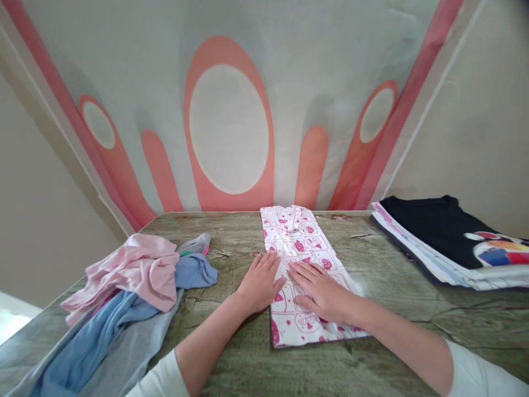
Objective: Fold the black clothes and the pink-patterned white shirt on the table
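A white garment with a pink cartoon print (308,242), perhaps a shirt, lies folded into a long strip on the wood-grain table (231,358). Its collar end points to the far edge. My left hand (260,281) rests flat on the table and the strip's left edge, fingers stretched out. My right hand (320,292) is laid flat across the middle of the printed cloth, fingers extended. Neither hand grips the fabric. My palms and forearm cover part of the print.
On the left, a loose heap holds a pink garment (140,270), a blue one (111,325) and a grey one (140,336). A stack of folded clothes topped by a black T-shirt (433,231) stands at right. Behind the table hangs a grey backdrop with coral shapes (289,66).
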Demonstrator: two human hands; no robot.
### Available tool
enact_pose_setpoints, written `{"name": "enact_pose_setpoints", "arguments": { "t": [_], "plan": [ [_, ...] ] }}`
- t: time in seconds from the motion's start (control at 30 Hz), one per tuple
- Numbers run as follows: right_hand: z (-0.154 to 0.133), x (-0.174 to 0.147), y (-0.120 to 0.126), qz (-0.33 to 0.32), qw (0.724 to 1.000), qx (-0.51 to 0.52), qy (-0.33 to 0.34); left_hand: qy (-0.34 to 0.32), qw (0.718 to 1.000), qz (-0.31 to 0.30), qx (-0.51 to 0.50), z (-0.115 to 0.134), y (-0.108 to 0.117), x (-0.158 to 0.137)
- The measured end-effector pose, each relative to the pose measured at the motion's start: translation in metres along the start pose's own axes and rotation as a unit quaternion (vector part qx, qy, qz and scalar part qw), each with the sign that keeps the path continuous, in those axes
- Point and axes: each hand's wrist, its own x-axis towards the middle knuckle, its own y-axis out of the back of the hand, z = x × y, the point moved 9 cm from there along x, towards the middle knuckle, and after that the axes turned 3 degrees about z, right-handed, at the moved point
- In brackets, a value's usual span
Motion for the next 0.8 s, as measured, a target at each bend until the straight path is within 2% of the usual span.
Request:
{"name": "enact_pose_setpoints", "arguments": {
  "t": [0.17,0.33,0.53,0.63,0.7,0.8],
  "plan": [
    [-0.004,-0.002,0.004,-0.005,1.000,-0.014,-0.005,0.009,1.000,-0.001,0.019,-0.008,-0.014,-0.003],
    [-0.012,-0.005,0.005,-0.013,1.000,-0.021,-0.007,0.018,0.999,0.007,0.027,-0.006,-0.010,-0.012],
    [-0.020,-0.009,0.007,-0.013,1.000,-0.005,-0.001,0.038,0.999,0.017,-0.024,-0.013,-0.001,-0.011],
    [-0.014,-0.008,0.010,0.014,0.999,0.050,0.002,0.059,0.996,0.046,-0.055,-0.023,0.006,-0.008],
    [0.002,-0.004,0.014,0.064,0.991,0.113,-0.020,0.066,0.993,0.059,-0.073,-0.027,0.009,-0.007],
    [0.041,0.005,0.016,0.140,0.950,0.256,-0.108,0.063,0.991,0.078,-0.089,-0.026,0.014,-0.008]
  ]
}}
